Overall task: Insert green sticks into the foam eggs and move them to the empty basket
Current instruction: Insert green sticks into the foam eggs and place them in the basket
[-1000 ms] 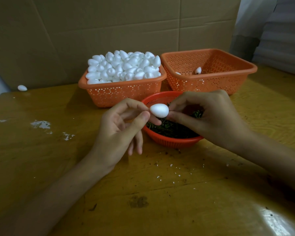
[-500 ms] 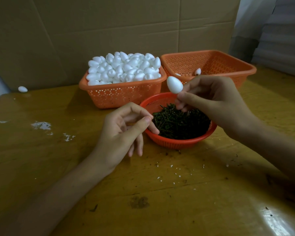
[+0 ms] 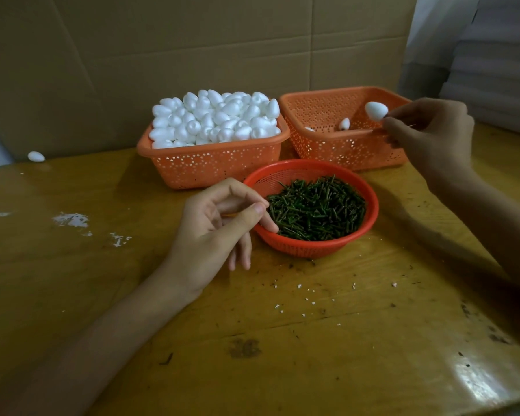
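From the head camera, the right hand (image 3: 427, 130) is raised at the far right, its fingertips pinching the held egg (image 3: 376, 110) at one end. Whether a stick is in it cannot be told, as the fingers cover that end. The held egg hangs over the near right corner of the right basket (image 3: 342, 147), above its rim and touching nothing else. Two eggs lie in that basket, one (image 3: 344, 124) near the middle and another (image 3: 309, 129) just showing over the front rim. Just beside it on the left, the left basket (image 3: 216, 168) is heaped with white eggs (image 3: 216, 118). In front of both, the red bowl (image 3: 371, 217) holds a pile of green sticks (image 3: 315, 205). The left hand (image 3: 216, 226) hovers by the bowl's left rim, fingers loosely curled, thumb tip against the forefinger, with nothing seen in it. A stray egg (image 3: 36, 156) lies at the far left of the table (image 3: 312, 340), by the cardboard (image 3: 192, 55). White crumbs (image 3: 71, 220) dot the table left of the hand.
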